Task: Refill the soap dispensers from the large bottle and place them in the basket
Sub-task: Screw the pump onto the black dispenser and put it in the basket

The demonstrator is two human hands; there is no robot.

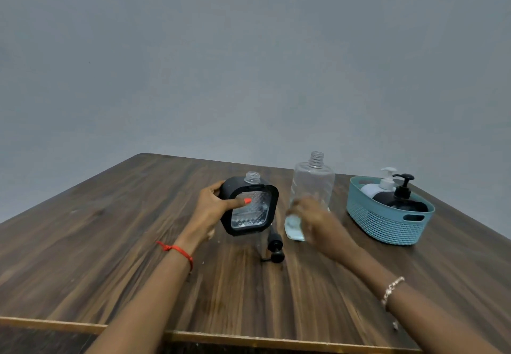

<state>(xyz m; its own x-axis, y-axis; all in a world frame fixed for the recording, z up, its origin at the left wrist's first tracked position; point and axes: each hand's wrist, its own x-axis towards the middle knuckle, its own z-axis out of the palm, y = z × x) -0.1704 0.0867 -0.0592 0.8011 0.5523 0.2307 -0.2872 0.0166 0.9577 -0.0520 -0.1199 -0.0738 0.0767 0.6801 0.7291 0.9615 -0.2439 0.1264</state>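
Left grip: left hand [213, 207] is clamped on the black-framed square soap dispenser with a clear diamond-patterned window [250, 210]. The thumb lies across the front face and the fingers wrap the far edge. The dispenser is held tilted, low over the dark wood-grain table [110, 243]; I cannot tell whether its base touches. Its threaded neck is open, with no pump fitted. A black pump head with its tube [275, 245] lies on the table just in front of it.

Right grip: right hand [312, 215] is at the lower part of the tall clear plastic large bottle [312, 179]. It is motion-blurred, so I cannot tell whether the fingers have closed round it. The bottle stands upright and uncapped, just right of the dispenser. Only a little pale liquid shows at its bottom.

A teal perforated plastic basket [381, 226] sits on the table further right. It holds a white pump dispenser [383, 185] and a black pump dispenser [401, 198], both with pumps on.

Progress, as judged: two dispensers look finished and stowed. The third is opened and in hand, and appears to be the last one out. Still to do are pouring from the large bottle, screwing the pump back on and setting it in the basket. The supply looks low.
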